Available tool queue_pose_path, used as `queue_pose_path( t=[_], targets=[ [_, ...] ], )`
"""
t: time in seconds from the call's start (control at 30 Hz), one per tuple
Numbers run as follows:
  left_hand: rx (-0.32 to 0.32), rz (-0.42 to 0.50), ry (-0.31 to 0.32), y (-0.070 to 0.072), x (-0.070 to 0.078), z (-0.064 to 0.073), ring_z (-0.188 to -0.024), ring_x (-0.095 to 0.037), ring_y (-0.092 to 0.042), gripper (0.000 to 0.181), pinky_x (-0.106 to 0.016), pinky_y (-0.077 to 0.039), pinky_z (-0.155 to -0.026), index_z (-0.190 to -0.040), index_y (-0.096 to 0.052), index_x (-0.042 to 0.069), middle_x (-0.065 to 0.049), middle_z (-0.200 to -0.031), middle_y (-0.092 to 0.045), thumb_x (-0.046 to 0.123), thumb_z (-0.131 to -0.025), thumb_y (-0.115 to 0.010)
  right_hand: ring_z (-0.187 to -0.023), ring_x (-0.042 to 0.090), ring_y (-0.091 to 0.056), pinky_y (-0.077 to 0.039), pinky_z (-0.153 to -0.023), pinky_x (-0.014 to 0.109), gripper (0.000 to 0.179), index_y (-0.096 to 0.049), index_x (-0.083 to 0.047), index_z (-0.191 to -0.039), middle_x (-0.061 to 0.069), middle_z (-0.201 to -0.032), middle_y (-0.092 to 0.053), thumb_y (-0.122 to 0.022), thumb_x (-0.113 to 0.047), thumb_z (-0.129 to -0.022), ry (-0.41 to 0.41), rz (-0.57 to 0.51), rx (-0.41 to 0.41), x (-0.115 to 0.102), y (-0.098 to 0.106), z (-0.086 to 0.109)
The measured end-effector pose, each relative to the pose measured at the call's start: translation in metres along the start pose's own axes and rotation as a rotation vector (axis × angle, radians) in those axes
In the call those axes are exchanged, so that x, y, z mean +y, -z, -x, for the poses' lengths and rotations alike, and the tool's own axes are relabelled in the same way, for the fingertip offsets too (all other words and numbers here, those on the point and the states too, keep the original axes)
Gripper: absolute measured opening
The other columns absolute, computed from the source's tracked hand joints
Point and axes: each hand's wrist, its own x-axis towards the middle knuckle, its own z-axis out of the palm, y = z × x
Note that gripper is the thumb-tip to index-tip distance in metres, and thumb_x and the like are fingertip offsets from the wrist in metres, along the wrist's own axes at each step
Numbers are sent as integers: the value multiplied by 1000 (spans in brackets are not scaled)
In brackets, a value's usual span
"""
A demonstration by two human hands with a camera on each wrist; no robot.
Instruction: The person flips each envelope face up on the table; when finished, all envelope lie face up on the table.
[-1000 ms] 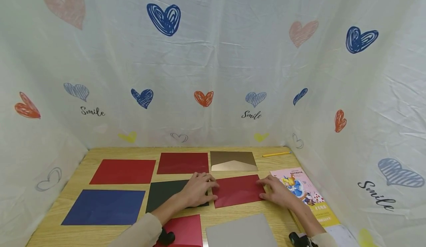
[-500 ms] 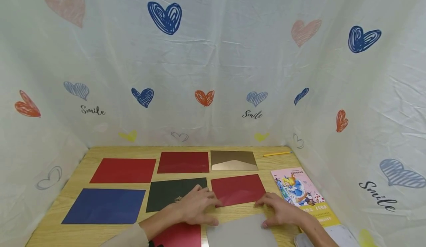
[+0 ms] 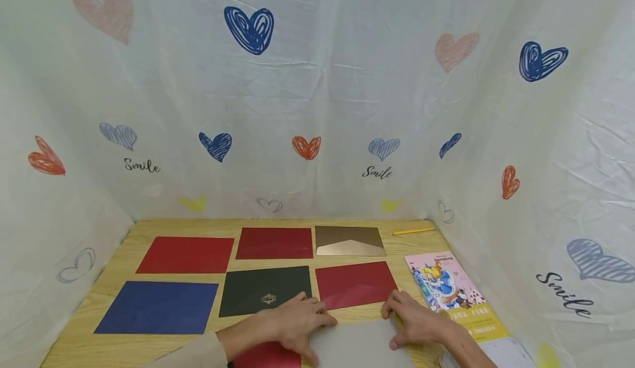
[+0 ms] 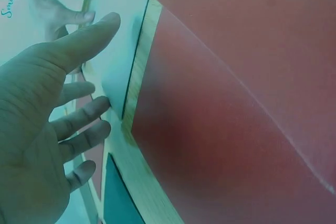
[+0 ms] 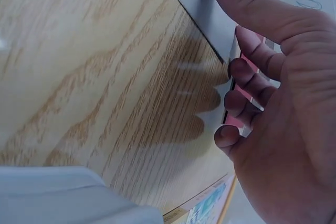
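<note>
A plain light-grey envelope [image 3: 358, 347] lies flat at the front of the table. At its far left corner is my left hand [image 3: 301, 324], fingers extended and thumb spread over the edge. My right hand [image 3: 415, 322] touches its far right corner, thumb on the top and fingers along the border, as the right wrist view also shows. Just beyond the grey envelope lies a crimson envelope [image 3: 354, 286]. A dark green envelope [image 3: 248, 296] with a gold emblem sits behind my left hand. Beneath my left forearm a red envelope [image 3: 268, 356] is partly hidden; its flap line shows in the left wrist view.
Further back lie a bright red envelope [image 3: 186, 255], a dark red one [image 3: 275, 243] and a bronze one [image 3: 350, 238]. A blue envelope [image 3: 156, 307] lies at left. To the right are a yellow pencil [image 3: 413, 231] and a picture book [image 3: 446, 285]. A heart-printed curtain [image 3: 278, 98] surrounds the table.
Both hands have left the sides of the crimson envelope and come down toward me to the grey one. The crimson envelope has shifted slightly; the grey one looks about where it was.
</note>
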Motion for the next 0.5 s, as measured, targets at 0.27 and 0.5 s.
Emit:
queue_pose_path(
  t=[0.27, 0.5],
  targets=[
    [30, 2, 71, -3, -1, -3, -107, -4, -48, 88, -25, -35, -80, -144, -52, 32, 11, -117, -56, 66, -69, -83, -96, 6, -38, -42, -83, 27, 50, -55, -24, -104, -12, -103, -44, -84, -52, -75, -7, 4, 17, 2, 2, -2],
    [30, 60, 91, -4, -2, -3, -100, -2, -43, 105, -22, -31, -78, -149, -43, 31, 11, -109, -49, 59, -60, -92, -98, 8, -39, -42, -86, 28, 49, -54, -26, -104, -12, -103, -44, -85, -50, -74, -69, -16, -4, -1, 2, -5]
  ],
)
